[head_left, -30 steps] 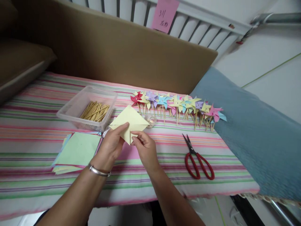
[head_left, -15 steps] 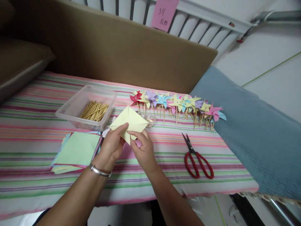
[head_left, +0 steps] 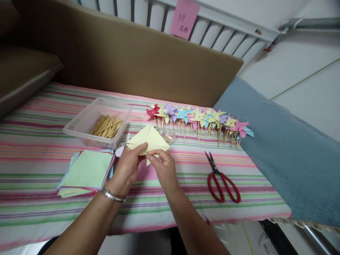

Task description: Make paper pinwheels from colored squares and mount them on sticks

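Observation:
Between both hands I hold a pale yellow square of paper (head_left: 149, 136), turned corner-up, with slits running in from its corners. My left hand (head_left: 131, 161) grips its left part, thumb on top. The fingers of my right hand (head_left: 163, 164) pinch the paper's near corner, partly hiding it. Below the hands lies a pink sheet (head_left: 147, 173) on the striped cloth. Just behind the paper stands a small clear round container (head_left: 168, 135) with tiny pieces inside. Red-handled scissors (head_left: 217, 173) lie to the right, blades slightly apart and pointing away.
A clear plastic box (head_left: 79, 125) holds many short wooden sticks (head_left: 106, 126). Near it is a stack of coloured paper squares (head_left: 86, 168), light green on top. Several finished pinwheels (head_left: 199, 116) lie in a row at the back, before a brown board (head_left: 132, 60).
The yellow paper has shifted slightly right and turned a little. My right fingers have moved its near corner inward, and that lower part is now more covered.

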Action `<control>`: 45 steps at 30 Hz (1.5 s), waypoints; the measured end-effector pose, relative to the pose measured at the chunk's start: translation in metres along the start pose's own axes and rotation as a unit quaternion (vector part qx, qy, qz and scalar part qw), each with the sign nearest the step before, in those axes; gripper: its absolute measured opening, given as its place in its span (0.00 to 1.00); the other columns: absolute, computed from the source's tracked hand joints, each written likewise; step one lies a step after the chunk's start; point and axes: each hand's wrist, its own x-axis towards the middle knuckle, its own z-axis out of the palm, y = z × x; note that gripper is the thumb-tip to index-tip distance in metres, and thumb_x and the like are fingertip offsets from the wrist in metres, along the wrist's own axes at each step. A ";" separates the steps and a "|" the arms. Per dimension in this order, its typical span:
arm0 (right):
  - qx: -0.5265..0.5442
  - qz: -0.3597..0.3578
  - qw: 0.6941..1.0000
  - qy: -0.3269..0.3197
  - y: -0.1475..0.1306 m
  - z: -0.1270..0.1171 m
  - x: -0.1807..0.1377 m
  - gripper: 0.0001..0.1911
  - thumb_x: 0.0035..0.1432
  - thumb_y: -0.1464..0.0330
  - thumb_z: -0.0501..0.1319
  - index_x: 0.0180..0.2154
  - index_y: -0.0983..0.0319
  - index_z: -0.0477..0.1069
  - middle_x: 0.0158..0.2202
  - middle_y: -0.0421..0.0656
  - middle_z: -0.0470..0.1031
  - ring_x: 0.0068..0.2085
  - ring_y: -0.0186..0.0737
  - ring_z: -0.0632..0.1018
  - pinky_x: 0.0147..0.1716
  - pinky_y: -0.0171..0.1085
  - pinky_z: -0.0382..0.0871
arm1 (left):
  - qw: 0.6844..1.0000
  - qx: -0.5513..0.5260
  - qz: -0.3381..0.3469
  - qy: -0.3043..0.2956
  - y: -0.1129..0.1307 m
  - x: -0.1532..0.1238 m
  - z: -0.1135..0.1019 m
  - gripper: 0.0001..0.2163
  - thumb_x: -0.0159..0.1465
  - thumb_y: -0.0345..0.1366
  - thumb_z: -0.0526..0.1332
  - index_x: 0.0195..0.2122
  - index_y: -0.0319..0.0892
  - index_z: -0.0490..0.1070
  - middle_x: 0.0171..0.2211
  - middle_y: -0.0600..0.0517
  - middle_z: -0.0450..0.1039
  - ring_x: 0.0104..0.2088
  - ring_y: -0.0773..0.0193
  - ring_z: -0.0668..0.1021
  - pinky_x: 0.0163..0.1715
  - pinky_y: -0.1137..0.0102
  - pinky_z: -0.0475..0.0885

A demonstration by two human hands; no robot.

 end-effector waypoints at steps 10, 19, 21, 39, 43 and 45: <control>-0.031 0.021 0.998 0.043 0.005 -0.004 0.002 0.07 0.51 0.64 0.64 0.30 0.60 0.74 0.32 0.41 0.72 0.38 0.40 0.73 0.42 0.39 0.66 | 0.999 0.049 -0.012 0.005 0.003 -0.004 0.004 0.09 0.46 0.32 0.70 0.28 0.37 0.74 0.27 0.52 0.76 0.27 0.67 0.75 0.27 0.73 0.68; -0.046 0.044 0.996 0.065 0.005 -0.005 0.004 0.07 0.49 0.62 0.64 0.28 0.60 0.73 0.32 0.40 0.71 0.36 0.39 0.71 0.39 0.38 0.66 | 0.997 0.070 -0.022 -0.029 -0.002 -0.002 0.001 0.06 0.47 0.33 0.69 0.23 0.37 0.75 0.26 0.50 0.76 0.27 0.66 0.75 0.29 0.71 0.69; -0.047 0.047 0.996 0.067 0.005 -0.005 0.004 0.08 0.49 0.62 0.64 0.28 0.60 0.73 0.32 0.40 0.71 0.36 0.39 0.72 0.40 0.38 0.66 | 0.996 0.074 -0.020 -0.039 -0.003 -0.003 0.000 0.05 0.48 0.33 0.68 0.24 0.37 0.75 0.26 0.50 0.76 0.28 0.65 0.76 0.30 0.71 0.69; -0.015 0.055 0.997 0.053 0.001 -0.010 0.006 0.11 0.49 0.65 0.63 0.38 0.59 0.71 0.45 0.43 0.74 0.46 0.43 0.73 0.44 0.40 0.67 | 0.997 0.076 -0.004 0.000 0.001 0.000 0.001 0.14 0.46 0.31 0.69 0.36 0.37 0.77 0.33 0.48 0.79 0.31 0.62 0.78 0.32 0.70 0.72; 0.032 0.055 0.993 0.095 -0.001 -0.028 0.016 0.18 0.51 0.63 0.63 0.45 0.59 0.69 0.50 0.46 0.72 0.51 0.44 0.72 0.49 0.43 0.65 | 0.993 0.118 -0.016 0.009 0.008 0.002 -0.002 0.16 0.43 0.31 0.70 0.35 0.37 0.77 0.34 0.45 0.79 0.31 0.60 0.79 0.29 0.70 0.71; 0.064 0.086 0.993 0.051 -0.002 -0.036 0.021 0.15 0.50 0.63 0.64 0.41 0.60 0.71 0.44 0.46 0.76 0.47 0.44 0.75 0.47 0.43 0.68 | 0.987 0.158 -0.037 -0.010 0.008 0.002 -0.004 0.15 0.43 0.31 0.70 0.34 0.36 0.78 0.31 0.45 0.79 0.29 0.60 0.78 0.27 0.70 0.70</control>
